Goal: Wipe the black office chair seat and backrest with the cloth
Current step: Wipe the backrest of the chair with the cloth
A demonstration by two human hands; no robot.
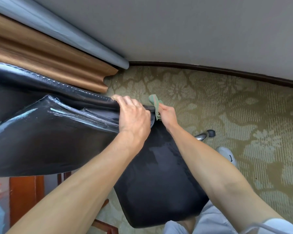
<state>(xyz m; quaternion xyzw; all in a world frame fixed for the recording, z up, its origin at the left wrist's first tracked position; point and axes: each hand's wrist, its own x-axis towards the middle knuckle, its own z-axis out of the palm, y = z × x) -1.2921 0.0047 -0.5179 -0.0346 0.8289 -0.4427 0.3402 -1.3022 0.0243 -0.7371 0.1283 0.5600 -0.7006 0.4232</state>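
Observation:
The black office chair fills the left and middle of the head view. Its glossy backrest point(46, 132) stretches out to the left and its seat point(159, 179) lies below my arms, with damp streaks on it. My left hand point(134, 115) grips the top edge of the backrest, fingers curled over the rim. Just right of it, my right hand point(168, 114) holds a bunched green cloth point(155, 103) against the backrest's end. Most of the cloth is hidden in my fingers.
Patterned green carpet point(227, 107) spreads to the right. A brown curtain point(41, 61) and a grey one point(66, 32) hang behind the chair by a grey wall point(193, 27). A chrome chair leg with castor point(208, 133) and my white shoe point(227, 154) lie right of the seat. Red-brown wooden furniture point(24, 196) stands lower left.

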